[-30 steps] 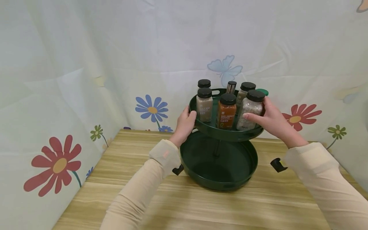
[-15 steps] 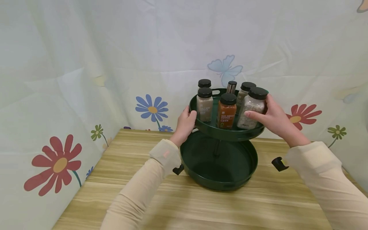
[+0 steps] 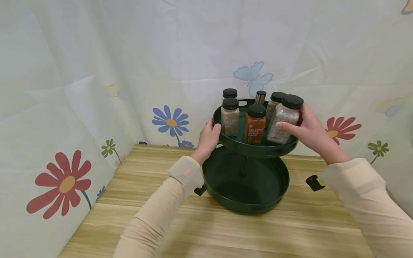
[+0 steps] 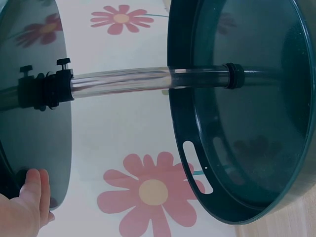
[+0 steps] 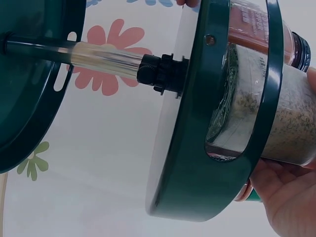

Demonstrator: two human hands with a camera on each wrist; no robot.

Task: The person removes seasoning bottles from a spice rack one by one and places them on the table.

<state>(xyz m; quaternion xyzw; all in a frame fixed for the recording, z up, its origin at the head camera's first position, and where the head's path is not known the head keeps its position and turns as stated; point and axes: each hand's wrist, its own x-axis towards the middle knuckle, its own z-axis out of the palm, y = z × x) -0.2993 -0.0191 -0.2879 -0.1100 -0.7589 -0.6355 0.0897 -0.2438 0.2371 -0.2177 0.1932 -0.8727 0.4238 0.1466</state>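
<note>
In the head view my right hand (image 3: 314, 130) grips a clear spice jar (image 3: 284, 123) with a black lid and pale, speckled contents. The jar leans to the right, its base low inside the rim of the dark green upper tray (image 3: 258, 152). Through the rim's slot in the right wrist view, the jar's lower part (image 5: 244, 94) shows. My left hand (image 3: 208, 138) holds the upper tray's left edge, thumb at the rim and fingers (image 4: 35, 190) against its underside. An orange red sweet pepper jar (image 3: 255, 129) stands beside the tilted jar.
Below, the lower green tray (image 3: 245, 208) sits on the wooden table (image 3: 155, 186), joined by a clear post (image 4: 128, 81). More black-lidded jars, including a salt and pepper jar (image 3: 230, 122), stand on the upper tray. A flowered curtain (image 3: 193, 53) hangs behind.
The spice jar has risen slightly and leaned further right with my right hand, covering a green lid seen behind it earlier. My left hand stays at the tray's edge.
</note>
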